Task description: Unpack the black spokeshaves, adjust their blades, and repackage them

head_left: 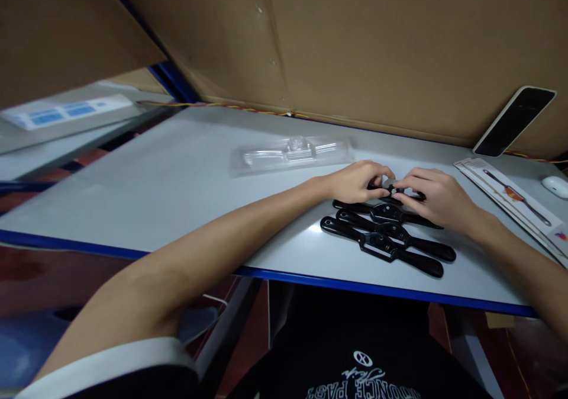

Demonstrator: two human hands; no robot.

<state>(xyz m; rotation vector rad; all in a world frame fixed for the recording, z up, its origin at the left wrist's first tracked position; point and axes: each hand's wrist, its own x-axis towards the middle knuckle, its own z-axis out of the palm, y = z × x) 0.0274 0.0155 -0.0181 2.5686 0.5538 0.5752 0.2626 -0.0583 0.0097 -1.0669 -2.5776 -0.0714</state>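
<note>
Several black spokeshaves lie stacked near one another on the grey table; the nearest spokeshave [380, 246] is closest to the blue front edge. Just behind it rests a second spokeshave [396, 232], and a third spokeshave [387, 212] lies behind that. Farthest back, another spokeshave [392, 190] is pinched between the fingers of both hands. My left hand [360, 181] grips its left side with bent fingers. From the right, my right hand [437, 196] closes its thumb and fingers around the other side, near the middle. The fingers partly hide its body and handles.
A clear plastic blister shell [295, 155] lies left of the hands. Printed packaging cards [517, 195] are stacked at the right, beside a white mouse [555, 186]. A phone [515, 121] leans against the cardboard wall [381, 50]. Yellow and red wires run along the table's back edge.
</note>
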